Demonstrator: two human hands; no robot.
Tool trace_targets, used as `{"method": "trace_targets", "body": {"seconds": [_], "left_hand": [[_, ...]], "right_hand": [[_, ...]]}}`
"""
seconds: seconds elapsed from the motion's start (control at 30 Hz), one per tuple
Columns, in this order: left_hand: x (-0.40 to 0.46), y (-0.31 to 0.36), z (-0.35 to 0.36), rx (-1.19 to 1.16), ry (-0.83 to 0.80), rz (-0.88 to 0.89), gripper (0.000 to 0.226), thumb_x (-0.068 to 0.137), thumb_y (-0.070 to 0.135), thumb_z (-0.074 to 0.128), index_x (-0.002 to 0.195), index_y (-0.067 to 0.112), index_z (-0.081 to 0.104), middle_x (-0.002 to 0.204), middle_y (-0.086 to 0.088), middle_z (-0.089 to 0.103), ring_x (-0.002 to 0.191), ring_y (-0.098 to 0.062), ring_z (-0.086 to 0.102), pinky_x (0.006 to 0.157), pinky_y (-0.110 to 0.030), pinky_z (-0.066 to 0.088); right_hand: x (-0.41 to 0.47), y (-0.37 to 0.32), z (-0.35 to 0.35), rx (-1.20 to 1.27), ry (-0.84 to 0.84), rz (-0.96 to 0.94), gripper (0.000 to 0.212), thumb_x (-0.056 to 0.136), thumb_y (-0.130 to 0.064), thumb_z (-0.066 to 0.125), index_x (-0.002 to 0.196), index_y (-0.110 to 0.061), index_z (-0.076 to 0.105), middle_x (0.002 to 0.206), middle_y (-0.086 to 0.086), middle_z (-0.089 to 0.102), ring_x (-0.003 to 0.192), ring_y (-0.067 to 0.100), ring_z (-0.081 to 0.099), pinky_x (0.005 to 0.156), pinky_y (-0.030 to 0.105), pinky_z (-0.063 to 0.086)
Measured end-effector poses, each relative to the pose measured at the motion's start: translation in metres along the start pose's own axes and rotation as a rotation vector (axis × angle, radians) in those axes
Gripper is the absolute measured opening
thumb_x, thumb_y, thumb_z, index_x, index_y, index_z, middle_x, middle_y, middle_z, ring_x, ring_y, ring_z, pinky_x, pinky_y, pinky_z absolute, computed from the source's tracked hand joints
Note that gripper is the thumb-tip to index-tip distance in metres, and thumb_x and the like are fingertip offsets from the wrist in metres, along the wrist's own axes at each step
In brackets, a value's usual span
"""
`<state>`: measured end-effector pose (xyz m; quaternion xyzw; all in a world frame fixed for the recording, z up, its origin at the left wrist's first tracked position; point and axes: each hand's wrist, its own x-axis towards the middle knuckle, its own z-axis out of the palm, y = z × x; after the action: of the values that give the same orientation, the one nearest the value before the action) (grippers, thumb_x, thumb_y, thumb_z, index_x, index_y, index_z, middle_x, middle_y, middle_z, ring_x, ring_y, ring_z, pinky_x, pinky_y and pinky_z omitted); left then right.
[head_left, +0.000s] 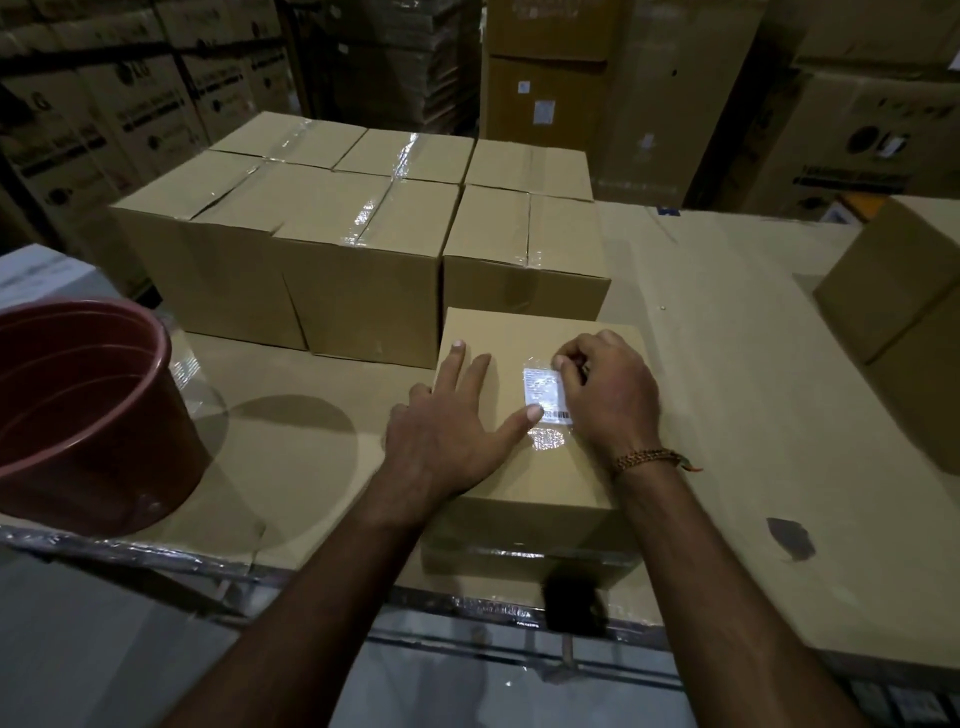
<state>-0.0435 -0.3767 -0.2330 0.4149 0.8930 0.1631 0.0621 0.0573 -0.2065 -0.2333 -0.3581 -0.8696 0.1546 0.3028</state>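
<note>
A small brown cardboard box (524, 483) sits on the cardboard-covered table near its front edge. A white printed label (541, 391) with a barcode lies on the box top under clear film. My left hand (447, 431) lies flat on the box top with fingers spread, its thumb tip touching the label's lower left corner. My right hand (608, 395) has curled fingers resting over the label's right edge, pressing on it. A beaded bracelet (649, 458) circles my right wrist.
Several taped cardboard boxes (358, 239) stand in a block behind the small box. A red-brown plastic bucket (88, 410) sits at the left. Another carton (904, 312) stands at the right edge. The table (727, 374) has a dark stain (789, 538). Stacked warehouse cartons fill the background.
</note>
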Motion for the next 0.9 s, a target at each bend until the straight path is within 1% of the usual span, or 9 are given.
{"method": "trace_targets", "body": {"seconds": [0.07, 0.17, 0.27, 0.4, 0.53, 0.63, 0.77, 0.9], "left_hand": [[0.0023, 0.0040, 0.0042, 0.009, 0.029, -0.030, 0.100, 0.084, 0.097, 0.019, 0.165, 0.039, 0.011, 0.176, 0.008, -0.002, 0.142, -0.039, 0.043, 0.104, -0.056, 0.044], [-0.0007, 0.0014, 0.0100, 0.032, 0.074, -0.019, 0.101, 0.083, 0.097, 0.020, 0.166, 0.040, 0.009, 0.176, 0.008, -0.002, 0.140, -0.038, 0.047, 0.104, -0.056, 0.048], [-0.0022, -0.0003, 0.0096, 0.050, 0.081, -0.007, 0.104, 0.081, 0.099, 0.019, 0.166, 0.040, 0.008, 0.177, 0.007, -0.004, 0.139, -0.037, 0.048, 0.104, -0.055, 0.048], [-0.0042, -0.0003, 0.0057, 0.070, 0.069, 0.008, 0.112, 0.076, 0.103, 0.019, 0.167, 0.039, 0.005, 0.176, 0.007, -0.007, 0.138, -0.036, 0.047, 0.104, -0.052, 0.046], [-0.0052, 0.0010, 0.0030, 0.069, 0.054, 0.003, 0.116, 0.074, 0.105, 0.025, 0.167, 0.039, 0.003, 0.176, 0.008, -0.008, 0.142, -0.035, 0.044, 0.106, -0.051, 0.043], [-0.0059, 0.0014, 0.0024, 0.057, 0.054, -0.004, 0.116, 0.073, 0.104, 0.028, 0.167, 0.040, 0.003, 0.176, 0.011, -0.010, 0.142, -0.034, 0.043, 0.105, -0.050, 0.043], [-0.0055, 0.0014, 0.0025, 0.056, 0.055, -0.006, 0.116, 0.072, 0.104, 0.028, 0.167, 0.041, 0.003, 0.175, 0.012, -0.010, 0.142, -0.034, 0.043, 0.105, -0.050, 0.044], [-0.0048, 0.0004, 0.0034, 0.049, 0.048, -0.014, 0.119, 0.070, 0.106, 0.026, 0.167, 0.041, 0.003, 0.175, 0.012, -0.011, 0.140, -0.034, 0.044, 0.103, -0.050, 0.046]], "right_hand": [[-0.0003, 0.0014, 0.0000, 0.014, -0.002, 0.006, 0.011, 0.099, -0.027, 0.066, 0.094, -0.025, 0.075, 0.095, -0.007, 0.063, 0.080, 0.012, 0.056, 0.065, 0.028, 0.040], [-0.0012, 0.0026, -0.0001, 0.033, 0.002, 0.006, 0.011, 0.099, -0.028, 0.066, 0.093, -0.026, 0.074, 0.095, -0.008, 0.063, 0.081, 0.012, 0.057, 0.066, 0.030, 0.044], [-0.0010, 0.0028, 0.0008, 0.038, 0.001, 0.003, 0.010, 0.100, -0.028, 0.066, 0.094, -0.026, 0.074, 0.096, -0.008, 0.063, 0.081, 0.011, 0.056, 0.066, 0.029, 0.043], [-0.0014, 0.0033, 0.0002, 0.050, -0.002, 0.006, 0.012, 0.101, -0.028, 0.064, 0.096, -0.024, 0.074, 0.097, -0.007, 0.064, 0.082, 0.011, 0.056, 0.061, 0.024, 0.037], [-0.0012, 0.0034, 0.0004, 0.051, -0.008, 0.006, 0.012, 0.101, -0.028, 0.064, 0.095, -0.023, 0.072, 0.099, -0.006, 0.065, 0.082, 0.012, 0.056, 0.063, 0.026, 0.036], [-0.0021, 0.0030, 0.0005, 0.055, -0.006, 0.016, 0.012, 0.102, -0.030, 0.063, 0.096, -0.023, 0.071, 0.099, -0.006, 0.064, 0.083, 0.011, 0.056, 0.060, 0.018, 0.034], [-0.0027, 0.0034, 0.0004, 0.072, -0.005, 0.015, 0.012, 0.103, -0.031, 0.063, 0.096, -0.024, 0.070, 0.098, -0.007, 0.064, 0.083, 0.010, 0.056, 0.061, 0.017, 0.036], [-0.0045, 0.0031, 0.0003, 0.100, 0.000, 0.007, 0.012, 0.104, -0.029, 0.062, 0.092, -0.030, 0.062, 0.098, -0.007, 0.063, 0.085, 0.010, 0.057, 0.064, 0.024, 0.046]]}}
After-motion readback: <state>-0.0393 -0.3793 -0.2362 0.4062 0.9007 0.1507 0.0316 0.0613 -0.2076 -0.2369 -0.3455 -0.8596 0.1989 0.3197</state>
